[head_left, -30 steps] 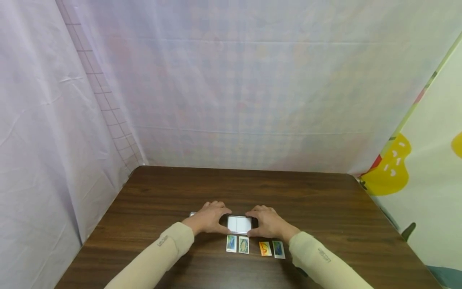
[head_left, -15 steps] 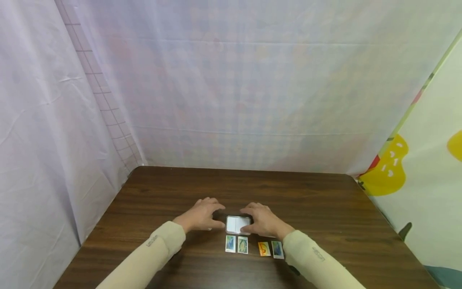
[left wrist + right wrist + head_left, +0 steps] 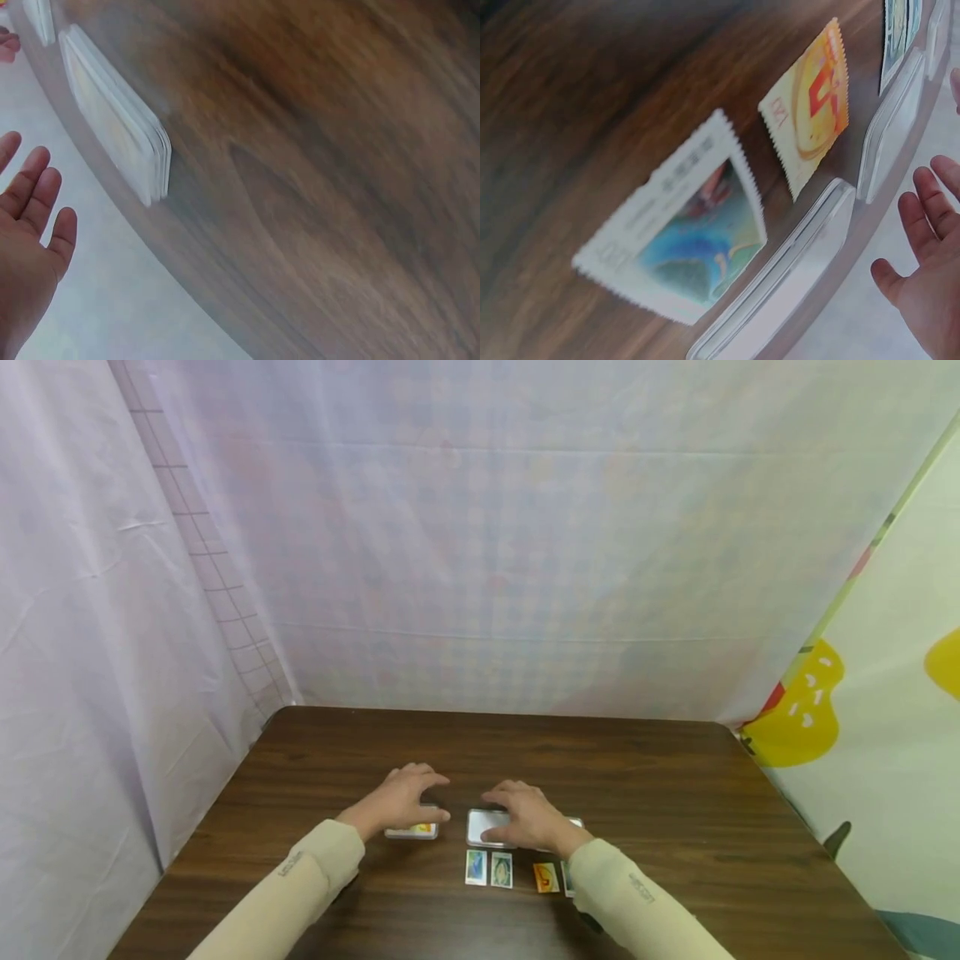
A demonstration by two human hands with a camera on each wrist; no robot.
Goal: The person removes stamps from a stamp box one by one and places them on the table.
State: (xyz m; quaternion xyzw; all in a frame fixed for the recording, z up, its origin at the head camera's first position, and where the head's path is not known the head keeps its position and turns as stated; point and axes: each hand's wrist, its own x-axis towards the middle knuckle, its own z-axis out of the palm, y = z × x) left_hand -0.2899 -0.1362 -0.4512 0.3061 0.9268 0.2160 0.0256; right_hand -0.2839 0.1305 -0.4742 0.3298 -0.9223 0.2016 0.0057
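Observation:
My left hand (image 3: 396, 800) hovers over a flat clear case (image 3: 412, 833) with an orange picture in it, fingers spread and nothing held. The right hand (image 3: 531, 820) is over the right part of a middle case (image 3: 480, 827) with a white inside, thumb and fingers apart. Behind that wrist a third case (image 3: 576, 822) partly shows. In front of the middle case lie two postage stamps, a blue stamp (image 3: 476, 867) and a green stamp (image 3: 502, 870). To their right are an orange stamp (image 3: 546, 877) and a blue-green stamp (image 3: 697, 240), the latter partly covered by the sleeve in the head view.
The brown wooden table (image 3: 637, 760) reaches back to a pale curtain (image 3: 480, 568). White cloth (image 3: 75, 610) hangs at the left, and a printed sheet with yellow shapes (image 3: 798, 718) stands at the right.
My left hand has drawn away leftward from the middle case to above the left case. The right hand has shifted left over the middle case, and the right-hand case has come into sight.

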